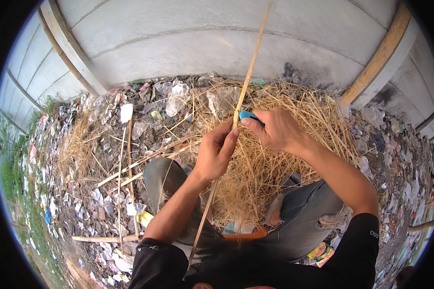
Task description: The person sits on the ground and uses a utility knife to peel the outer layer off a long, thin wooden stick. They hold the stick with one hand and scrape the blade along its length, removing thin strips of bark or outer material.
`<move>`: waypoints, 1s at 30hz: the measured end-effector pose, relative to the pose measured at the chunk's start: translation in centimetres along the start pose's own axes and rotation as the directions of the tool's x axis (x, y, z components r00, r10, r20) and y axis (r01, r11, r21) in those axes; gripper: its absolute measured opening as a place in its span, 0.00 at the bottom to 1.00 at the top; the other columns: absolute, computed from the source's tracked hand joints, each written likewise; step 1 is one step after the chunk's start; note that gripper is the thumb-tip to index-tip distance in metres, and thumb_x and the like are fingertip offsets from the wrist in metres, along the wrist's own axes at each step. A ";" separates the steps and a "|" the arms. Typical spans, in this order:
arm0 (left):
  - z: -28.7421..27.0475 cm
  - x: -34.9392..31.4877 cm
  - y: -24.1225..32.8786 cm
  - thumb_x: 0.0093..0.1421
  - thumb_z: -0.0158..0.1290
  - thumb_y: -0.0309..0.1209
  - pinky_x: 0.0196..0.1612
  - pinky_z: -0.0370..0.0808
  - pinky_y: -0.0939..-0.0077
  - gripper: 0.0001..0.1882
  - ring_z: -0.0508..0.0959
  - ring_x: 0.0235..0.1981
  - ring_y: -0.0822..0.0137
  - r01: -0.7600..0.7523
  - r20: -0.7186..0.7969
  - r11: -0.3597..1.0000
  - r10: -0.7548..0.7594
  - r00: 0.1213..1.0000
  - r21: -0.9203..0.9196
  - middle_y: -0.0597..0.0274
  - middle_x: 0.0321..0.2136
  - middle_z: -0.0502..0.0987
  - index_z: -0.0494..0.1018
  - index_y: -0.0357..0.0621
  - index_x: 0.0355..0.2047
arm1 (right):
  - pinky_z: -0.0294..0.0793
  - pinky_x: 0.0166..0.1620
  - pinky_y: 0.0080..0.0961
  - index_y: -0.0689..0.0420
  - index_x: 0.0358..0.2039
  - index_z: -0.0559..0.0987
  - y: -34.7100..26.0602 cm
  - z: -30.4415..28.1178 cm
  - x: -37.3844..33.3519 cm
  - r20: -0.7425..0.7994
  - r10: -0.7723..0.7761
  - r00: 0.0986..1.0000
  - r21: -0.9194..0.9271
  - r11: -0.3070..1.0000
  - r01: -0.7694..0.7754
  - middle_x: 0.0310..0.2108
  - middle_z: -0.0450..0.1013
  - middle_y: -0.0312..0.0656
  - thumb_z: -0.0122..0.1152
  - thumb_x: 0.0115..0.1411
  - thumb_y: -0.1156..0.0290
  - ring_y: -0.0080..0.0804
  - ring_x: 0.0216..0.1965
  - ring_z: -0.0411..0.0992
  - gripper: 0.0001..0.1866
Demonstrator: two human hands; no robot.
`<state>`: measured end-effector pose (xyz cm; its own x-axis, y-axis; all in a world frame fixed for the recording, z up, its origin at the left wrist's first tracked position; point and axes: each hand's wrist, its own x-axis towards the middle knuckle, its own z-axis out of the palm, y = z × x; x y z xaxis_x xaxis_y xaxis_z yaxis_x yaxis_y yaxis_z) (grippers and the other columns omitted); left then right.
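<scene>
A long, thin bamboo strip (251,65) runs from my lap up toward the wall, tilted slightly to the right. My left hand (215,153) is closed around its middle, thumb along the strip. In my right hand (280,130) is a blue-handled cutter (250,116), its end against the strip just above my left fingers. My fist hides most of the cutter, and its blade does not show clearly. Beneath both hands, a heap of pale shavings (255,178) spreads between my bent legs.
A grey panel wall (202,50) stands ahead, with a bamboo pole (378,55) against a post at right. Plastic litter (178,98) covers the ground. Left of my knee lie several loose sticks (119,192). Something orange (246,234) sits between my legs.
</scene>
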<state>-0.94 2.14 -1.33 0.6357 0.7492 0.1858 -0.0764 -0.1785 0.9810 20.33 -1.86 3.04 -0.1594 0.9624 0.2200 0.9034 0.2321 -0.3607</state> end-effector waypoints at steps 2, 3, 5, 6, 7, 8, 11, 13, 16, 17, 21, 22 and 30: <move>0.8 -0.8 -0.8 0.74 0.47 0.34 0.25 0.59 0.82 0.21 0.60 0.22 0.84 0.084 0.076 0.996 -0.082 0.994 -0.015 0.78 0.22 0.62 0.67 0.34 0.62 | 0.64 0.20 0.40 0.58 0.17 0.72 3.3 0.3 1.1 -0.077 0.179 0.981 0.043 0.983 -0.176 0.09 0.65 0.41 0.40 0.73 0.40 0.37 0.12 0.64 0.37; 1.2 -1.4 -0.9 0.74 0.48 0.34 0.25 0.58 0.82 0.22 0.59 0.23 0.84 0.121 0.109 0.993 -0.119 0.987 -0.011 0.78 0.22 0.61 0.67 0.34 0.62 | 0.64 0.20 0.41 0.58 0.16 0.72 5.7 -0.5 1.9 -0.124 0.309 0.943 0.063 0.951 -0.304 0.10 0.65 0.41 0.38 0.73 0.39 0.36 0.12 0.63 0.39; 2.3 -3.1 -0.3 0.73 0.50 0.34 0.27 0.62 0.82 0.23 0.62 0.25 0.83 0.138 0.215 0.990 -0.136 0.967 0.005 0.76 0.24 0.65 0.67 0.31 0.62 | 0.64 0.23 0.43 0.59 0.16 0.73 12.5 -3.1 1.3 -0.283 0.502 0.817 0.102 0.863 -0.495 0.11 0.65 0.41 0.37 0.73 0.38 0.37 0.13 0.63 0.41; 2.8 -3.6 0.1 0.73 0.50 0.34 0.28 0.63 0.82 0.24 0.63 0.26 0.83 0.121 0.288 0.993 -0.117 0.950 0.003 0.75 0.25 0.66 0.67 0.31 0.63 | 0.66 0.25 0.44 0.61 0.17 0.74 16.2 -4.7 -0.1 -0.390 0.551 0.738 0.119 0.825 -0.553 0.12 0.66 0.42 0.37 0.72 0.37 0.38 0.15 0.65 0.41; 3.2 -4.0 0.1 0.73 0.51 0.34 0.30 0.64 0.83 0.24 0.63 0.27 0.82 0.107 0.356 0.994 -0.099 0.929 -0.005 0.74 0.26 0.68 0.66 0.30 0.63 | 0.67 0.29 0.45 0.62 0.18 0.76 19.1 -6.5 -1.8 -0.420 0.628 0.655 0.112 0.752 -0.650 0.14 0.68 0.44 0.38 0.72 0.38 0.40 0.18 0.67 0.41; 3.4 -4.6 0.0 0.73 0.50 0.34 0.31 0.64 0.83 0.25 0.64 0.28 0.82 0.115 0.406 0.993 -0.103 0.908 -0.005 0.73 0.27 0.68 0.66 0.30 0.64 | 0.68 0.33 0.45 0.64 0.20 0.77 21.1 -8.1 -3.6 -0.447 0.693 0.566 0.109 0.670 -0.734 0.17 0.70 0.47 0.38 0.73 0.38 0.41 0.22 0.69 0.41; 2.6 -6.2 -0.6 0.74 0.49 0.35 0.32 0.66 0.83 0.26 0.65 0.29 0.82 0.189 0.520 0.981 -0.145 0.842 -0.033 0.71 0.28 0.70 0.63 0.32 0.66 | 0.68 0.40 0.44 0.64 0.23 0.78 24.0 -10.0 -8.1 -0.470 0.809 0.353 0.292 0.520 -0.803 0.23 0.73 0.50 0.40 0.72 0.39 0.43 0.29 0.71 0.39; 2.2 -6.9 -1.0 0.74 0.48 0.36 0.31 0.66 0.83 0.27 0.65 0.27 0.81 0.293 0.585 0.952 -0.189 0.789 -0.087 0.71 0.27 0.70 0.61 0.34 0.68 | 0.64 0.32 0.43 0.63 0.26 0.76 26.7 -9.6 -10.8 -0.572 0.774 0.271 0.422 0.561 -0.712 0.17 0.66 0.42 0.42 0.70 0.36 0.38 0.21 0.65 0.38; 1.2 -7.5 -1.3 0.75 0.45 0.36 0.26 0.64 0.83 0.29 0.64 0.22 0.80 0.441 0.626 0.860 -0.200 0.754 -0.256 0.70 0.24 0.67 0.56 0.40 0.71 | 0.59 0.23 0.35 0.61 0.31 0.75 27.7 -9.4 -13.3 -0.552 0.798 0.243 0.562 0.571 -0.598 0.14 0.61 0.34 0.44 0.69 0.36 0.29 0.15 0.58 0.35; 0.9 -7.7 -1.2 0.75 0.45 0.37 0.23 0.63 0.83 0.30 0.63 0.19 0.80 0.480 0.619 0.814 -0.200 0.760 -0.327 0.70 0.23 0.66 0.53 0.42 0.73 | 0.57 0.21 0.32 0.60 0.32 0.76 27.3 -9.3 -13.1 -0.516 0.814 0.266 0.605 0.566 -0.560 0.13 0.59 0.31 0.45 0.69 0.37 0.26 0.13 0.56 0.34; 0.6 -7.8 -2.4 0.76 0.41 0.35 0.18 0.60 0.83 0.29 0.59 0.13 0.77 0.503 0.609 0.727 -0.146 0.779 -0.468 0.71 0.19 0.59 0.51 0.49 0.74 | 0.50 0.18 0.24 0.60 0.40 0.77 21.2 -9.2 -12.1 -0.278 0.814 0.509 0.838 0.465 -0.285 0.13 0.51 0.25 0.53 0.68 0.41 0.18 0.12 0.51 0.29; 0.7 -7.7 -2.6 0.76 0.41 0.37 0.17 0.60 0.82 0.29 0.58 0.13 0.77 0.516 0.615 0.705 -0.143 0.775 -0.486 0.71 0.19 0.58 0.52 0.50 0.74 | 0.50 0.18 0.23 0.60 0.41 0.77 19.8 -9.0 -11.7 -0.263 0.790 0.555 0.827 0.481 -0.292 0.13 0.51 0.25 0.54 0.68 0.42 0.17 0.12 0.51 0.29; 3.0 -6.6 -1.8 0.76 0.39 0.44 0.21 0.66 0.85 0.31 0.65 0.14 0.75 0.515 0.624 0.762 -0.191 0.758 -0.392 0.68 0.19 0.62 0.49 0.46 0.74 | 0.53 0.16 0.17 0.61 0.40 0.78 9.8 -4.5 -7.0 0.086 0.543 0.835 0.893 0.330 -0.306 0.11 0.54 0.23 0.63 0.67 0.57 0.13 0.10 0.54 0.18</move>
<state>-2.75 -4.41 -4.46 0.9757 0.2035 -0.0818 -0.0318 0.5001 0.8654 32.06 -6.92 2.01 0.3232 0.9421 -0.0896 -0.0089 -0.0916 -0.9958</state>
